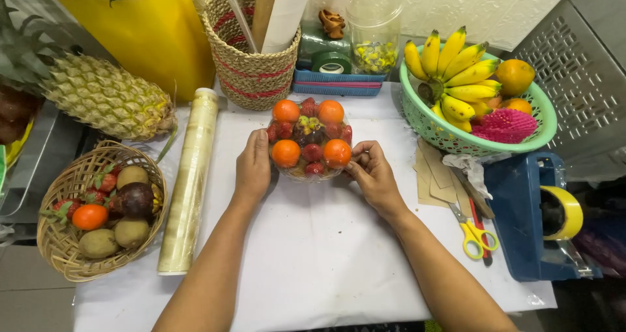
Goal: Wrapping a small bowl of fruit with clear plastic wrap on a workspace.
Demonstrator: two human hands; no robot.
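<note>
Hands, left [253, 166] and right [372, 170], clasp wrapped fruit bowl [310, 139] holding four oranges; cling-film roll [189, 182] left, scissors [471, 228] right.

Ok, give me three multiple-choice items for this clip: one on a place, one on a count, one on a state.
1. Where is the roll of cling film?
A. left of the fruit bowl
B. in the green basket
C. under the scissors

2. How many oranges top the fruit bowl?
A. two
B. four
C. six

3. What are the hands doing?
A. resting apart from it
B. cupping the bowl's sides
C. holding scissors

Answers: 1 A, it lies between the wicker basket and the bowl. 2 B, four show. 3 B, left hand and right hand touch its sides.
</note>
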